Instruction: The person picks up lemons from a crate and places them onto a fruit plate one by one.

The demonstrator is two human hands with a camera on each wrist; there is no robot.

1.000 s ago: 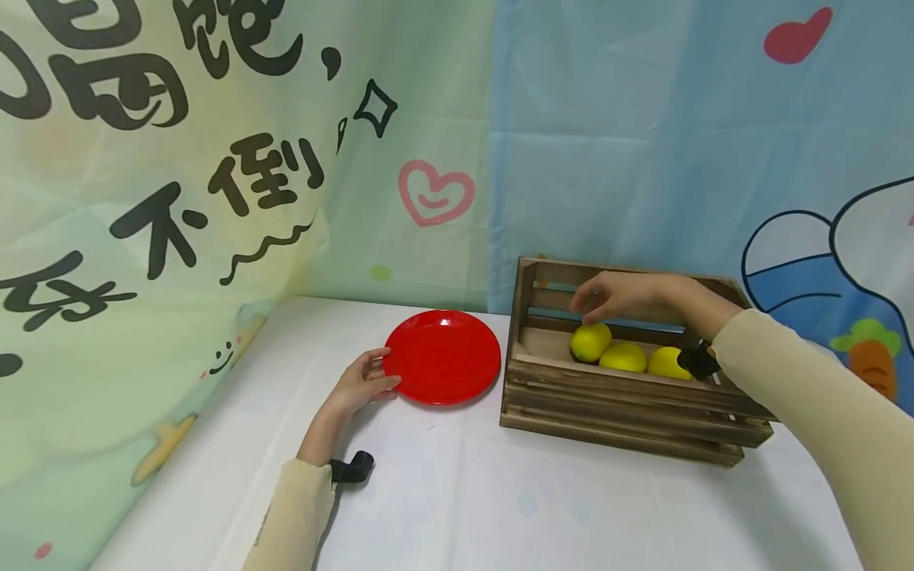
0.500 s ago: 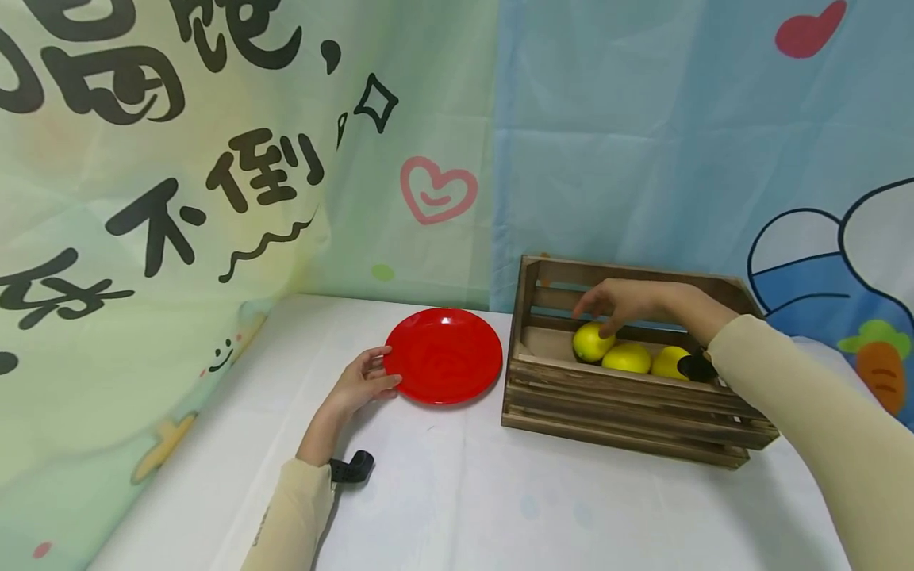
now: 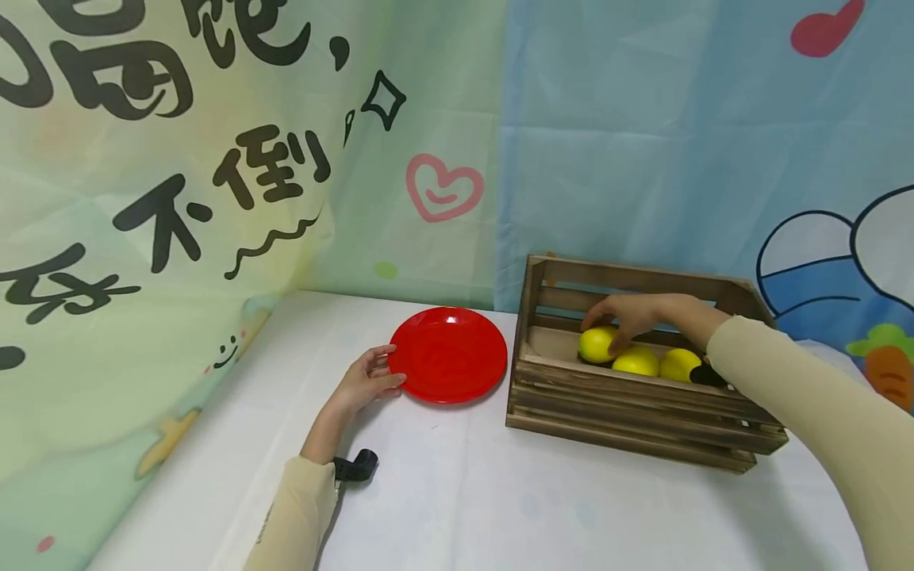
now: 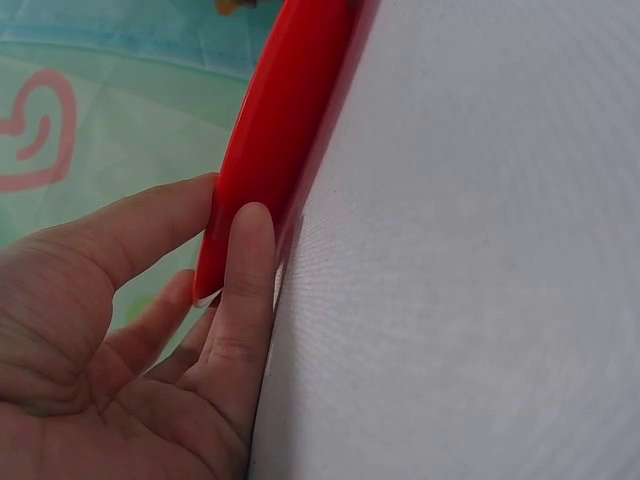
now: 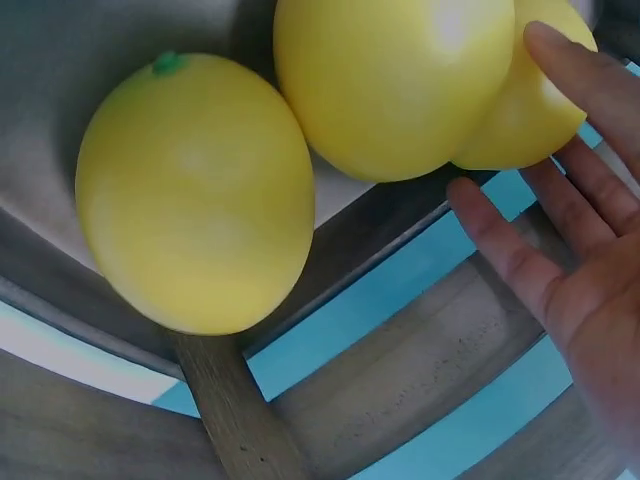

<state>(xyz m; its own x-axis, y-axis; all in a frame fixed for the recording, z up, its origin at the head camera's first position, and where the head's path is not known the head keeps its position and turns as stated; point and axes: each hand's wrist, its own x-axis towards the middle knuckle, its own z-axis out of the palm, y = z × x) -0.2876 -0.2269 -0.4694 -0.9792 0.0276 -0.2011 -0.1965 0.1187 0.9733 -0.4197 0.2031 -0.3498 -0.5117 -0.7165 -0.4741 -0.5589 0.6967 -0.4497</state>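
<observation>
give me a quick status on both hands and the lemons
Left hand steadies red plate rim. Right hand in wooden crate, fingers on leftmost lemon, grip unconfirmed. Nothing blocking.

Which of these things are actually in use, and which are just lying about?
In use: leftmost lemon under the right hand; wooden crate; red plate, its rim touched by the left hand.
Lying about: two other lemons; cartoon backdrop; white tablecloth.
</observation>
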